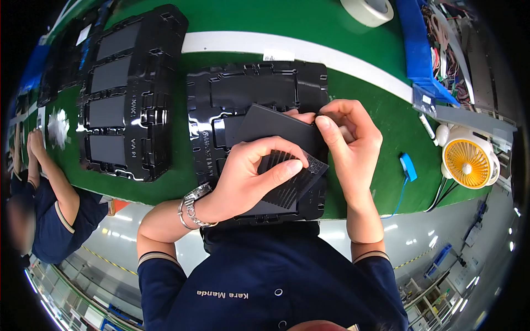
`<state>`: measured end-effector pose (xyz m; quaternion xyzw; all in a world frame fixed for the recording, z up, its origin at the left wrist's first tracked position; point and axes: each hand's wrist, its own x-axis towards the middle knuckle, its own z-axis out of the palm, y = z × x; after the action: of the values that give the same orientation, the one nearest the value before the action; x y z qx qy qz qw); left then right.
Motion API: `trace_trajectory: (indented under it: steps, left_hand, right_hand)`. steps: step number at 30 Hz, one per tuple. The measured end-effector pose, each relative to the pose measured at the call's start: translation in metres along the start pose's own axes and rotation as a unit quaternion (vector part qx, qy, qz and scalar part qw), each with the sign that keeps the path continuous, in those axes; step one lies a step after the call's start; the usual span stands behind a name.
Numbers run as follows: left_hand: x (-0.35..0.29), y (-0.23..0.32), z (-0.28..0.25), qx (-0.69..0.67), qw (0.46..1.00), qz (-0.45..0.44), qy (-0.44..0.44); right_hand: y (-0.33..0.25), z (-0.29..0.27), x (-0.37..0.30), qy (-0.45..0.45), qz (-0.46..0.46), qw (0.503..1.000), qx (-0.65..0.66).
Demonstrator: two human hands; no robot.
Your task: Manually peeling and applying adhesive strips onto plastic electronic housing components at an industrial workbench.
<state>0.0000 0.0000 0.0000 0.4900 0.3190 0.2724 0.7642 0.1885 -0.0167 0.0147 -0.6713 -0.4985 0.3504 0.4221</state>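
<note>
A flat dark-grey rectangular panel (281,128) is tilted above the black moulded tray (207,91) in front of me. My right hand (353,140) pinches at the panel's right corner between thumb and forefinger. Fingertips show at the panel's far edge. Nearer to me, my left hand (248,174), with a metal watch on its wrist, has thumb and forefinger closed over a thin black sheet with rows of slots (284,190). The left hand's other fingers are hidden. Whether a small piece lies between either pair of fingertips cannot be made out.
To the left stands another black tray (152,105) with several grey panels. A tape roll (369,10), a blue bin of cables (414,44), a small fan (468,160) and a blue wired object (407,166) are on the right. A co-worker (55,215) is at far left.
</note>
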Motion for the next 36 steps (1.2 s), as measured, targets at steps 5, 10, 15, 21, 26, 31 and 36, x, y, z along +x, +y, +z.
trace_trajectory:
  steps: [5,10,15,21,26,31,36]
  left_hand:
    - [0.005,-0.007,0.001,0.027,0.989,0.146,-0.001]
    - [0.003,-0.002,0.002,-0.111,0.987,0.118,0.014]
    - [0.002,-0.003,0.002,-0.133,0.984,0.115,0.021]
    - [-0.006,0.004,-0.001,-0.155,0.985,0.070,0.019]
    - [-0.053,0.005,-0.002,-0.090,0.985,0.137,0.054]
    - [-0.123,0.002,-0.030,-0.113,0.979,0.092,0.140]
    - [-0.135,-0.035,-0.041,0.150,0.932,0.098,0.316]
  right_hand:
    - [0.005,-0.006,0.000,0.016,-0.063,0.998,0.018]
    - [-0.008,-0.014,0.001,0.015,-0.011,0.993,0.115]
    - [-0.008,-0.012,0.000,-0.027,-0.010,0.991,0.130]
    - [-0.011,-0.010,-0.002,-0.110,0.010,0.989,0.103]
    - [-0.008,-0.021,0.028,-0.010,0.008,0.998,0.060]
    - [0.012,-0.001,0.059,-0.035,-0.070,0.995,-0.056]
    - [0.009,0.038,0.062,-0.042,-0.146,0.964,-0.219]
